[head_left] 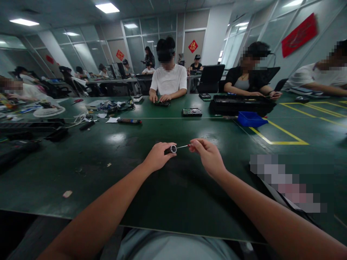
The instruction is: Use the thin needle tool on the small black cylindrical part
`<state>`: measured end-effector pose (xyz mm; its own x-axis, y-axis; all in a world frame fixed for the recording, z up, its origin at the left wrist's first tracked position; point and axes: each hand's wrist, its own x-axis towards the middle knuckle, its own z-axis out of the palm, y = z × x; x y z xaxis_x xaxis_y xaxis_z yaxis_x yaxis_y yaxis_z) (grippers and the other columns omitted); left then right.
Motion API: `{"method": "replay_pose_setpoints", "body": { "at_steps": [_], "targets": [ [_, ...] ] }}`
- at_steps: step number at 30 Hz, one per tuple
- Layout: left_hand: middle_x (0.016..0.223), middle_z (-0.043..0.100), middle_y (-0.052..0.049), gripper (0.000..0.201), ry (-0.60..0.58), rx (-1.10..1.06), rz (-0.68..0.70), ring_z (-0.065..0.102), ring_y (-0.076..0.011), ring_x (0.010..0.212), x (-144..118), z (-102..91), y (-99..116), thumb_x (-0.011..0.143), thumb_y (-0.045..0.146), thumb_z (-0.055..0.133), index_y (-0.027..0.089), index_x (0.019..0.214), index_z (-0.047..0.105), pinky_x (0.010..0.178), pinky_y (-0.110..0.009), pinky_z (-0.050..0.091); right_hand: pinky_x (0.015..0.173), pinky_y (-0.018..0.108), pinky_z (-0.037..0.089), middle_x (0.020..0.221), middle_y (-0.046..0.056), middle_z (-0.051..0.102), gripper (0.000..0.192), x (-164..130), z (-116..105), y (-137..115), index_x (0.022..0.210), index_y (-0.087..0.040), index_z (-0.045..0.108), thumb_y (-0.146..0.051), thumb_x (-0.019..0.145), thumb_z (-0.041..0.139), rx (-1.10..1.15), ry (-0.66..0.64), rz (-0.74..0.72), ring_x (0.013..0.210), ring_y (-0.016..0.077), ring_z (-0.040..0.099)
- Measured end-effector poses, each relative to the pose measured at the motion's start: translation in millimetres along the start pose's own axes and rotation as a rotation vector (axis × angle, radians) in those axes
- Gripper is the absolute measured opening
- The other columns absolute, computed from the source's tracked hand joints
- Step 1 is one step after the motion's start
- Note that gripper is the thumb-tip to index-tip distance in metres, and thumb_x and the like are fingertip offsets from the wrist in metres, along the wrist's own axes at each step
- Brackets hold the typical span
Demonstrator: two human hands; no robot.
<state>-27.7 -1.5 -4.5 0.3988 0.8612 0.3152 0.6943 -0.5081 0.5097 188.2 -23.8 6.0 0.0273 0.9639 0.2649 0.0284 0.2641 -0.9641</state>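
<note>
Over the near middle of the green table, my left hand point(158, 156) is closed around a short dark cylinder point(172, 149). Its round, pale-rimmed end faces me, and it looks like a flashlight head, though I cannot be sure. My right hand point(209, 154) pinches a small screwdriver point(182, 146) by its reddish handle, most of which the fingers hide. The thin metal shaft points left and its tip reaches the edge of the cylinder. Whether the tip sits inside or only touches the rim cannot be made out.
Ahead lie a hard drive point(192, 112), a dark pen-like tool point(129, 121) and a blue bin point(251, 119). Cables and parts point(114, 105) clutter the left. A blurred flat item point(287, 184) lies at right. Across the table a person point(168, 79) handles a dark part.
</note>
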Motion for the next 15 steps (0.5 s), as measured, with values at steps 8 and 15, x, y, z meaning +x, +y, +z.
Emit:
{"method": "replay_pose_setpoints", "body": {
  "at_steps": [8, 15],
  "targets": [
    [0.126, 0.068, -0.004, 0.039, -0.029, -0.022, 0.129, 0.059, -0.0234, 0.116, 2, -3.5, -2, 0.089, 0.028, 0.069, 0.027, 0.128, 0.064, 0.105, -0.044, 0.04, 0.075, 0.044, 0.06, 0.068, 0.004, 0.058, 0.035, 10, -4, 13, 0.082, -0.023, 0.058, -0.057, 0.088, 0.054, 0.179, -0.013, 0.219, 0.063, 0.0199, 0.06],
    [0.121, 0.07, -0.004, 0.042, -0.038, 0.011, 0.086, 0.061, -0.0239, 0.11, 2, 1.4, -3, 0.087, 0.031, 0.072, 0.027, 0.127, 0.065, 0.102, -0.043, 0.042, 0.073, 0.038, 0.058, 0.08, 0.004, 0.064, 0.036, 10, -6, 17, 0.089, -0.021, 0.06, -0.057, 0.089, 0.054, 0.019, 0.091, 0.063, 0.072, 0.0185, 0.064]
  ]
}}
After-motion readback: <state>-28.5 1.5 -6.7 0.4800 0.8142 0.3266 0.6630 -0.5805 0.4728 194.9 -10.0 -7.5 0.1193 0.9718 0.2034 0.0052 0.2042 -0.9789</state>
